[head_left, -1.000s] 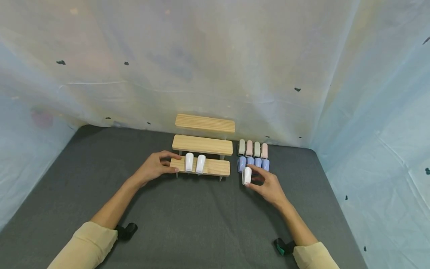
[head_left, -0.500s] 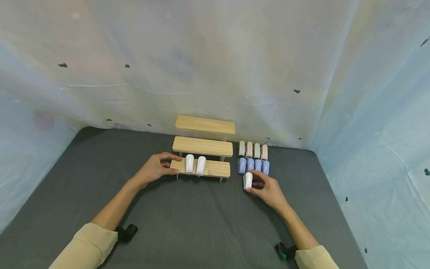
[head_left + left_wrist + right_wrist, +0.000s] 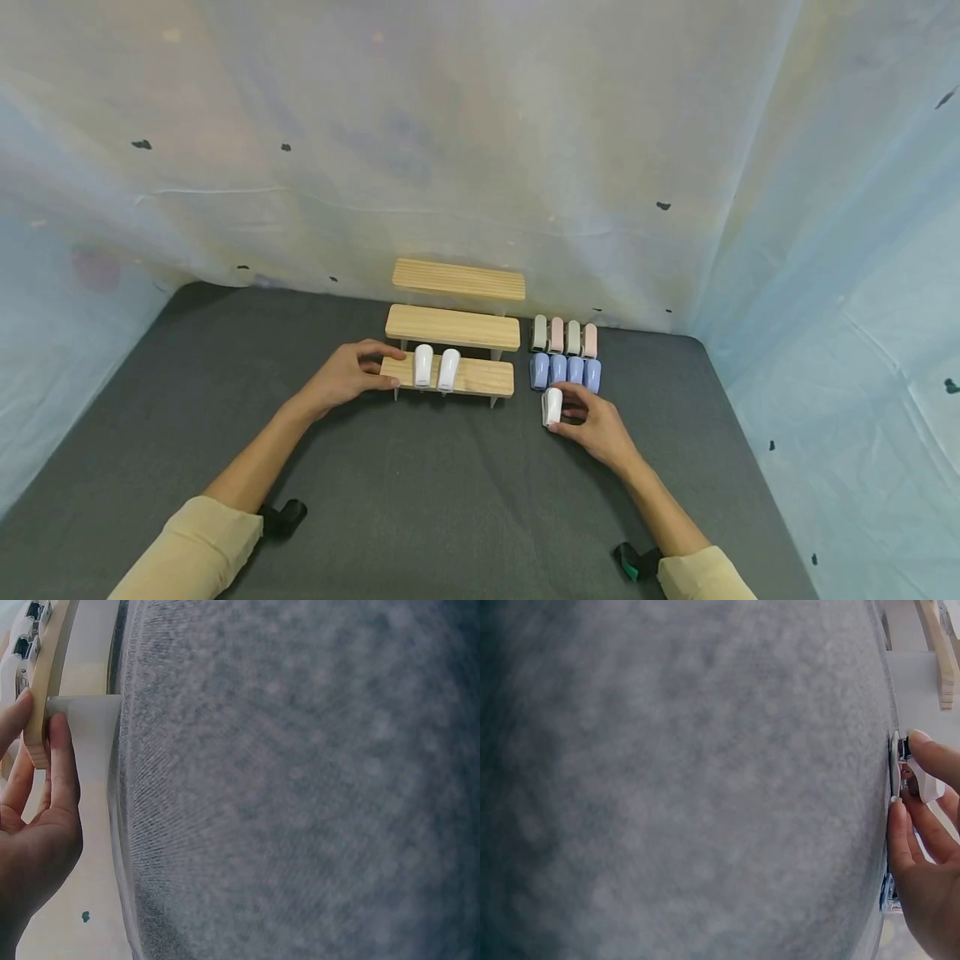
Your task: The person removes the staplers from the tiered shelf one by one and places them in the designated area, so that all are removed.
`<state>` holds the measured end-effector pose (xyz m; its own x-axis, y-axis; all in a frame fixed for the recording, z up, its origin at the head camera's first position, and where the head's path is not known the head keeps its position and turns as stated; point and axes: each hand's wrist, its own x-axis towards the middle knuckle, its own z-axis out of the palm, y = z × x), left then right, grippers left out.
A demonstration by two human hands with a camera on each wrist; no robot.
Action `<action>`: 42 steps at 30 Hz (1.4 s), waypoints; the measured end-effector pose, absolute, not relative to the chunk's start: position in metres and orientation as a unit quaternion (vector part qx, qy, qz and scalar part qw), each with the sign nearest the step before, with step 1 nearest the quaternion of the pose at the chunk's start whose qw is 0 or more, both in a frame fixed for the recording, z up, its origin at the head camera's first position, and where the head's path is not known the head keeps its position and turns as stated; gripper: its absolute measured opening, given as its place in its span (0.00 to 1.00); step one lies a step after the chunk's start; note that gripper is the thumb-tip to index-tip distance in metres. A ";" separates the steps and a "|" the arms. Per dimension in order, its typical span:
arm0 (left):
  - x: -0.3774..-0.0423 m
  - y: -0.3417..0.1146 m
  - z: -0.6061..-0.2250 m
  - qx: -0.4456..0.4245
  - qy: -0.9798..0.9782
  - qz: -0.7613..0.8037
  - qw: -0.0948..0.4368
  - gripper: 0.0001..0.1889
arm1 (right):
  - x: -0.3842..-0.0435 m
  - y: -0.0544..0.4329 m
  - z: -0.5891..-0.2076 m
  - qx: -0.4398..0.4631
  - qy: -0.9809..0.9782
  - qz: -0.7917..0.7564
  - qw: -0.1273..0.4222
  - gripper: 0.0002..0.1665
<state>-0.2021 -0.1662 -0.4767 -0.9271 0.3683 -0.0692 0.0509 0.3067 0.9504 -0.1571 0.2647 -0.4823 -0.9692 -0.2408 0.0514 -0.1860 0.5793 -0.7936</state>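
My left hand [image 3: 347,377] grips the left end of the lowest step of a three-tier wooden stand [image 3: 480,377]. In the left wrist view the thumb lies over the board [image 3: 39,724] and fingers reach beneath it. Two white mini staplers [image 3: 423,365] stand side by side on that step, left of its middle. My right hand [image 3: 600,427] pinches a third white mini stapler [image 3: 552,407] between thumb and fingers, just in front of a row of blue mini staplers [image 3: 558,372]. The right wrist view shows this stapler's base [image 3: 895,769] right at the grey cloth.
Behind the blue row stand green and pink mini staplers [image 3: 557,335] in a line. The stand's middle step [image 3: 453,326] and top step [image 3: 459,279] rise behind the lowest one. A pale sheet [image 3: 480,150] hangs behind the grey cloth-covered table [image 3: 420,500].
My right hand has brought the white mini stapler a little toward me and down, away from the blue row. My left hand keeps its hold on the step.
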 end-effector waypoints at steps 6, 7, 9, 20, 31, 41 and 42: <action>-0.202 -0.166 -0.477 0.133 0.794 0.576 0.141 0.26 | -0.157 0.265 -0.483 -0.129 0.886 -0.444 0.030 0.40; -0.202 -0.166 -0.477 0.133 0.795 0.575 0.141 0.26 | -0.157 0.266 -0.483 -0.131 0.885 -0.446 0.029 0.40; -0.202 -0.166 -0.476 0.132 0.796 0.574 0.141 0.26 | -0.157 0.266 -0.483 -0.135 0.883 -0.449 0.027 0.39; -0.201 -0.167 -0.474 0.127 0.798 0.571 0.142 0.26 | -0.160 0.271 -0.474 -0.152 0.878 -0.454 -0.007 0.34; -0.201 -0.167 -0.475 0.131 0.797 0.573 0.141 0.26 | -0.161 0.265 -0.464 -0.172 0.872 -0.456 -0.040 0.32; -0.202 -0.166 -0.475 0.132 0.798 0.571 0.139 0.26 | -0.159 0.241 -0.444 -0.217 0.846 -0.484 -0.052 0.28; -0.202 -0.166 -0.475 0.133 0.798 0.571 0.139 0.26 | -0.158 0.237 -0.440 -0.221 0.844 -0.487 -0.050 0.27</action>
<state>-0.2022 -0.1656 -0.4749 -0.9262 0.3703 -0.0705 0.0531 0.3133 0.9482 -0.1575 0.2371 -0.4397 -0.8975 -0.3239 0.2994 -0.4213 0.4281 -0.7995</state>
